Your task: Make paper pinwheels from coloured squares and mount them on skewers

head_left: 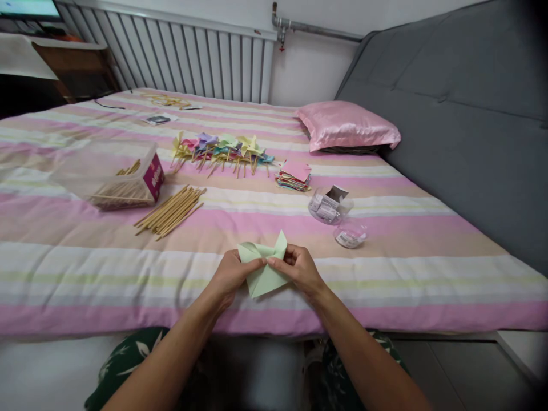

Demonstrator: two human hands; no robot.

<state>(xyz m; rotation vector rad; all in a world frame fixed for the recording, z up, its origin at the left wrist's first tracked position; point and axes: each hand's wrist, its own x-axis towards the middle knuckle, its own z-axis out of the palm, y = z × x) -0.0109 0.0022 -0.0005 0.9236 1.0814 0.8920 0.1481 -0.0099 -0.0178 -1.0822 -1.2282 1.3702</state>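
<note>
Between my two hands is a pale green paper pinwheel [264, 279], held just above the near edge of the bed. Some of its corners are curled in toward the middle, while the lower part lies flat. My left hand [231, 274] pinches it from the left, thumb pressed near the centre. From the right, my right hand [302, 268] grips it with the thumb close to the other thumb and the fingers curled behind. What the fingers do behind the paper is hidden. Loose wooden sticks [173, 211] lie in a bundle beyond my left hand.
Finished pinwheels [222, 149] lie in a row farther back. A clear plastic box [124, 191] holds more sticks. Coloured paper squares [294, 174] are stacked near a clear round tub [327, 205] and its lid [350, 233]. A pink pillow [349, 125] rests by the grey headboard [449, 114].
</note>
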